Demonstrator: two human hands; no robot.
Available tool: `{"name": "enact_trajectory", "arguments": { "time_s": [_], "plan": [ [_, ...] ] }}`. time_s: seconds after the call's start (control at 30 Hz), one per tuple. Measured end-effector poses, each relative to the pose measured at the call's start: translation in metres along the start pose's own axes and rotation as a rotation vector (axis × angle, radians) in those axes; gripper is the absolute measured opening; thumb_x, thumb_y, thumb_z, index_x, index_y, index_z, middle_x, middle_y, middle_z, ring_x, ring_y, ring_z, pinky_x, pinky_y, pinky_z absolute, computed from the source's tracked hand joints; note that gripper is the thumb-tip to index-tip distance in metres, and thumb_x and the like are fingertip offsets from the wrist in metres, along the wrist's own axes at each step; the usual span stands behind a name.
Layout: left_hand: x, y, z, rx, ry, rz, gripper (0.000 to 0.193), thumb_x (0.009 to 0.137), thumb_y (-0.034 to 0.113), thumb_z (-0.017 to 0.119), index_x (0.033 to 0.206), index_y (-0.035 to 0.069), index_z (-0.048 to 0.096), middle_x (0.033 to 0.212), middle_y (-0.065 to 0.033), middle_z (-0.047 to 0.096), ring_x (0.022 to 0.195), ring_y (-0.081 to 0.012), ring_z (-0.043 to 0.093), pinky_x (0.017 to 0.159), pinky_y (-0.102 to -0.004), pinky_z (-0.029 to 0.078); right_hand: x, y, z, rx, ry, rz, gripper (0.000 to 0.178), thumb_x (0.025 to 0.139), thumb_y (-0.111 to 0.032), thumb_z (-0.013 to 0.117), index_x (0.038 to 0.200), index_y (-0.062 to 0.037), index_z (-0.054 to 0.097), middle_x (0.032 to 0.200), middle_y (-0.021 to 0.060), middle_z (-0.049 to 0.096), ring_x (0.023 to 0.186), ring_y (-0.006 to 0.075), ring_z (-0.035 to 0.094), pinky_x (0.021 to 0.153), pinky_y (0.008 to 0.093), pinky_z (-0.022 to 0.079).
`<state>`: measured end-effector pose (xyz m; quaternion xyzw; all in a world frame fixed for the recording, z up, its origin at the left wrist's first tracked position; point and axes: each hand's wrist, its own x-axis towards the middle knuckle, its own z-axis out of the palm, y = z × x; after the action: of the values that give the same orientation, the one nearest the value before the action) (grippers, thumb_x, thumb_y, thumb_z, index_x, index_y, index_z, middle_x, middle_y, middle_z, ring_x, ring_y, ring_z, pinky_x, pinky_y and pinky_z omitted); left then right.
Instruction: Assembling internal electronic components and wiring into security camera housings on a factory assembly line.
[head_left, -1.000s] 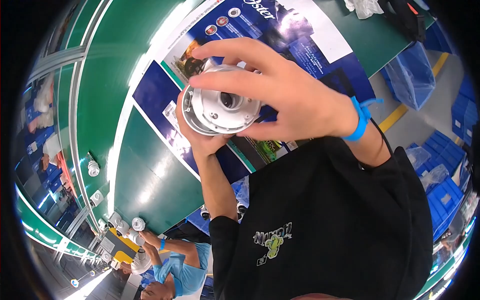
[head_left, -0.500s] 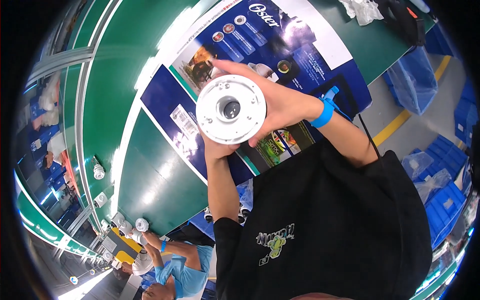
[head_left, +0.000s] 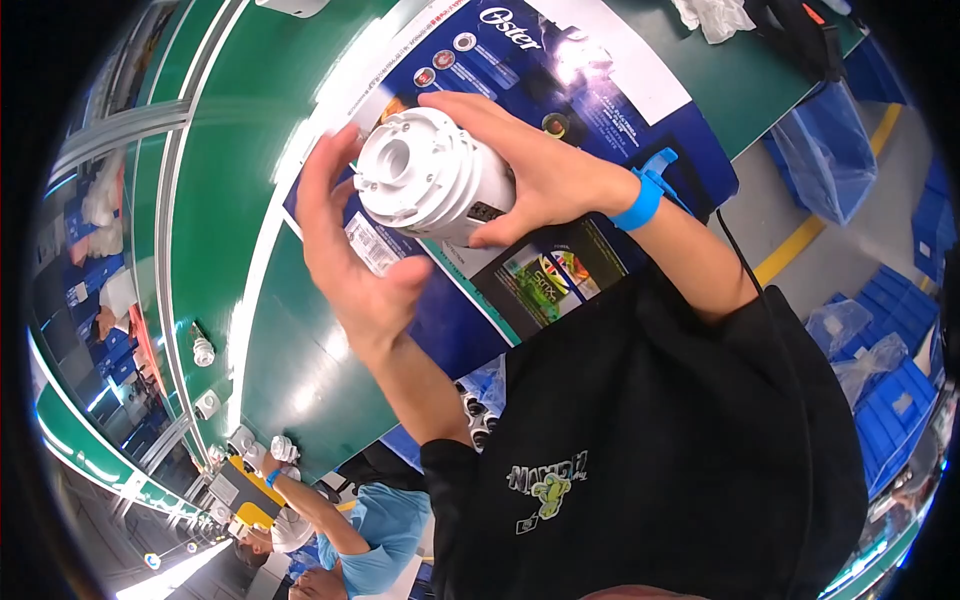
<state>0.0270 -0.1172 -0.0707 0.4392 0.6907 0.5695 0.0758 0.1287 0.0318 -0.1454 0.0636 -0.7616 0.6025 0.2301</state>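
Note:
A white stepped plastic cylinder (head_left: 432, 170) with a round hole in its end face and a small dark printed patch on its side lies tilted in my right hand (head_left: 555, 180). The fingers of that hand curl over the far side, and the thumb presses the near side. My left hand (head_left: 360, 265) is open around the cylinder's left end, fingers spread and thumb apart. Whether its fingertips graze the rim I cannot tell. Beneath both hands is a blue printed cardboard sheet (head_left: 700, 165). A blue wrist strap (head_left: 640, 208) with a cord circles my right wrist.
The green worktable (head_left: 300, 365) carries a small white part (head_left: 203, 350) beyond a metal rail. At lower left a co-worker in a light blue shirt (head_left: 385, 530) handles white parts. Crumpled plastic (head_left: 715, 18) lies at the far right; blue bins (head_left: 890, 400) stand on the floor.
The cylinder has tipped from facing me to leaning leftward, showing its side. My left hand has let go and opened to the left. The right hand keeps its hold.

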Motion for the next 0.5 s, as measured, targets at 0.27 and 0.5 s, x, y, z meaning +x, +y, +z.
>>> {"name": "enact_trajectory", "arguments": {
  "time_s": [0.27,0.5],
  "plan": [
    [0.031,0.025,0.022,0.331,-0.224,0.189,0.058,0.058,0.008,0.078,0.112,0.002,0.060,0.110,-0.0136,0.060,0.096,-0.0242,0.061,0.081,-0.0322,0.050,-0.013,0.001,-0.017,-0.062,0.115,-0.017,0.131,0.046,-0.025,0.091,0.143,-0.0007,0.007,0.141,0.0263,0.020,0.134,0.0398,0.023,0.110,0.0409,0.027],
    [0.055,0.028,0.029,0.064,-0.361,0.186,0.058,0.056,-0.002,0.063,0.114,-0.002,0.059,0.118,-0.0189,0.057,0.107,-0.0264,0.057,0.091,-0.0354,0.045,-0.027,0.009,-0.035,0.275,0.047,0.129,0.118,0.054,-0.012,0.086,0.143,-0.0089,0.009,0.141,0.0140,0.019,0.127,0.0261,0.037,0.103,0.0373,0.038]
  ]
}}
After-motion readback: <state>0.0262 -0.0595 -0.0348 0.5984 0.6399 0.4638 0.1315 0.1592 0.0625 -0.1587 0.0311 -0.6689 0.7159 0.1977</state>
